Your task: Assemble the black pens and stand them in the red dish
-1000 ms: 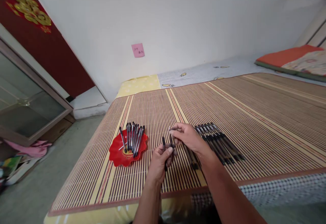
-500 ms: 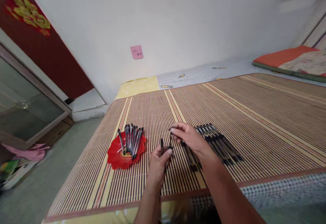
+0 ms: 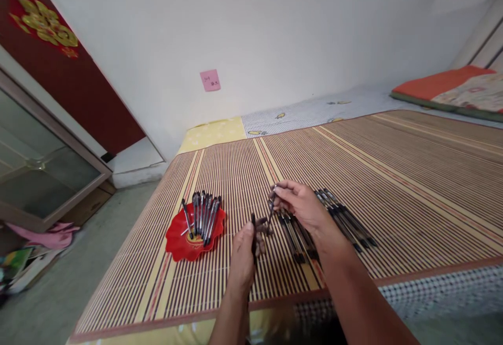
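Left hand (image 3: 242, 248) pinched a black pen-like stick (image 3: 253, 237), right hand (image 3: 299, 203) a slim dark rod (image 3: 271, 209), above the striped mat (image 3: 188, 290) near a red dish (image 3: 175, 240) holding pens (image 3: 211, 220).

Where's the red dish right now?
Head view, left of centre: the red dish sits on the striped mat, to the left of the left hand, with several pens lying across it.
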{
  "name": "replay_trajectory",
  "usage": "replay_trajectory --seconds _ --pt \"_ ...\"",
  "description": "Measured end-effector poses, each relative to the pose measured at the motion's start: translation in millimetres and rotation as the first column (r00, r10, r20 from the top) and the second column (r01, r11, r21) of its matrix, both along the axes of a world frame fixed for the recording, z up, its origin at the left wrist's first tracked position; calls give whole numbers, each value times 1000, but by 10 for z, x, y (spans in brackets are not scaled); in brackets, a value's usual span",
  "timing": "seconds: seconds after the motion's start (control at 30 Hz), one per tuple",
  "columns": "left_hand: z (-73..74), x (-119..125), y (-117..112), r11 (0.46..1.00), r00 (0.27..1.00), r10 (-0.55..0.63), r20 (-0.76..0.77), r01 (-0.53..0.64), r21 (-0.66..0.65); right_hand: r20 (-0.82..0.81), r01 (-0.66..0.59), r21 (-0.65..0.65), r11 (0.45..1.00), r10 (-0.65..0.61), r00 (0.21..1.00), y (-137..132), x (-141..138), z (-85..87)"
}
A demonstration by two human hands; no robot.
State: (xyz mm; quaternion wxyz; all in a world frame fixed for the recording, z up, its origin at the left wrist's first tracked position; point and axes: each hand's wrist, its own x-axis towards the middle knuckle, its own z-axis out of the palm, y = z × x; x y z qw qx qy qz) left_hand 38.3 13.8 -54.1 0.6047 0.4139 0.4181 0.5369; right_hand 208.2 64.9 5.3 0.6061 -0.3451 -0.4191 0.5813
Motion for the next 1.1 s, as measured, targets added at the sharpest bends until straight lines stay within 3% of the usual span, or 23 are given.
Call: replay_trajectory --seconds 0.17,0.27,1.1 --pt "23 10 -15 998 999 -30 -38 32 47 -221 208 15 978 -199 955 15 136 52" --pt "20 13 -12 998 998 -40 -45 42 48 -267 273 30 961 -256 929 28 166 50" --pt "59 21 -39 999 998 20 -62 -19 28 -220 190 31 981 -179 959 2 99 118"
